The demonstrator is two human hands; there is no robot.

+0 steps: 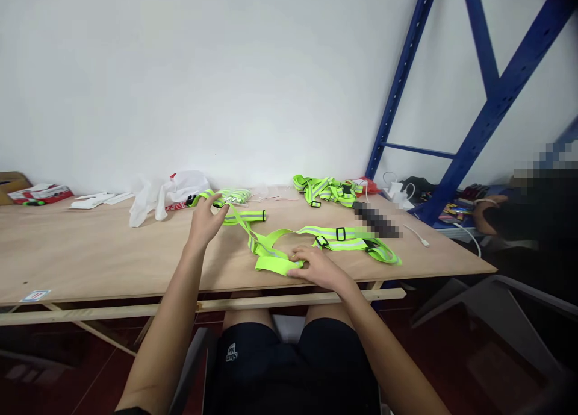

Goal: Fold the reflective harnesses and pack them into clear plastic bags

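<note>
Plywood table (90, 252) — one neon-yellow reflective strap vest (316, 243) spread near its front edge. Right hand (316, 267) lies flat on the vest's folded near end, fingers pressed together. Left hand (205, 219) raised farther back, thumb and fingers pinching a strap (239, 216) that runs from the vest. Behind — a second vest bundle (327, 190), white plastic bags (162, 195), a white cable (418, 234). Another person's hand (485, 213) at far right.
</note>
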